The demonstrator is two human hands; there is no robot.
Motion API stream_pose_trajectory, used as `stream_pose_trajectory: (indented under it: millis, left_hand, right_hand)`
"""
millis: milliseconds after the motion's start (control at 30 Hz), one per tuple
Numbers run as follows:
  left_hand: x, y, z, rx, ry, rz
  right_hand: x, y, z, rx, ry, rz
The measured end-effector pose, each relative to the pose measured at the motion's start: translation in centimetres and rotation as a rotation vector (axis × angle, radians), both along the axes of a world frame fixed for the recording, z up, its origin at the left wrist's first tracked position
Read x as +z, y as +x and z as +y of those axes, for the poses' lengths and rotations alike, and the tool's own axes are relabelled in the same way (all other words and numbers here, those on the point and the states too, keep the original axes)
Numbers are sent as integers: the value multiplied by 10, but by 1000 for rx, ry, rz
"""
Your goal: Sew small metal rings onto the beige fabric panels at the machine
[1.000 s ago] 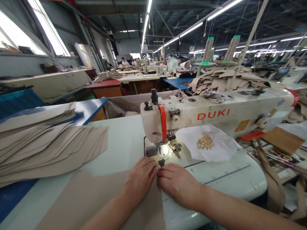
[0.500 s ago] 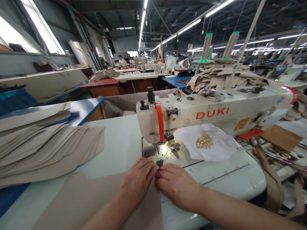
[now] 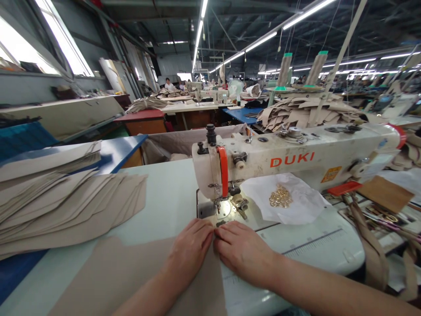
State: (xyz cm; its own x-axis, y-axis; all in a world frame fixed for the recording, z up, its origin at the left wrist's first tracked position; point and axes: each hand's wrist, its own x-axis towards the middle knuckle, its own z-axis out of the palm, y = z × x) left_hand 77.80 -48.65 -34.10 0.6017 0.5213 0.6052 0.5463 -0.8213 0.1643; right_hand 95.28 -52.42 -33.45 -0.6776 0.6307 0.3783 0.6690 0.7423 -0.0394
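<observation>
A beige fabric panel [image 3: 138, 272] lies on the sewing machine's pale table, with its upper corner just in front of the needle and presser foot [image 3: 218, 203]. My left hand [image 3: 190, 245] rests on the panel, its fingers closed on the edge. Fingertips nearly touching it, my right hand [image 3: 243, 252] is closed at the panel's right edge, pinching there. A small dark piece [image 3: 220, 223] shows just beyond the right fingertips; the fingers partly cover it. The white sewing machine [image 3: 250, 160] stands directly beyond both hands.
Stacked beige fabric pieces [image 3: 72, 206] lie at the left. Gold-coloured metal rings [image 3: 280, 196] sit on a white sheet [image 3: 309, 199] beside the machine. Scissors [image 3: 384, 219] and straps [image 3: 371, 250] are at the right. Thread cones [image 3: 284, 70] stand behind; a person [image 3: 169, 85] sits far back.
The camera view has shifted slightly, moving the machine a little right and down in the picture. Less of the small dark piece shows beyond the right fingertips. Both hands keep their hold.
</observation>
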Motion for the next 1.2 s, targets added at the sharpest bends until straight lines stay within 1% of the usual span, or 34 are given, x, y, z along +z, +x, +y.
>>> stream_pose_trajectory:
  millis: [133,433,567,667,767,967,1200]
  left_hand:
    - [1,0,-1,-11,15,-1]
    - [1,-5,-4,22,-22,-43]
    - [2,-4,-5,4,12,-36]
    - [4,0,1,8,29,-30]
    - [3,7,11,22,28,-26]
    - [-1,14,30,22,-17,-31]
    - [1,16,38,20,28,-45]
  right_hand:
    - [0,0,0,-3,-9,-13]
    - [1,-1,3,1,-15,-70]
    - [1,-1,4,18,1,-88]
    - [2,3,9,22,7,-98]
    - [5,9,18,10,6,-118]
    - [7,17,34,-26,-2,-135]
    - [4,19,39,-44,-40,-104]
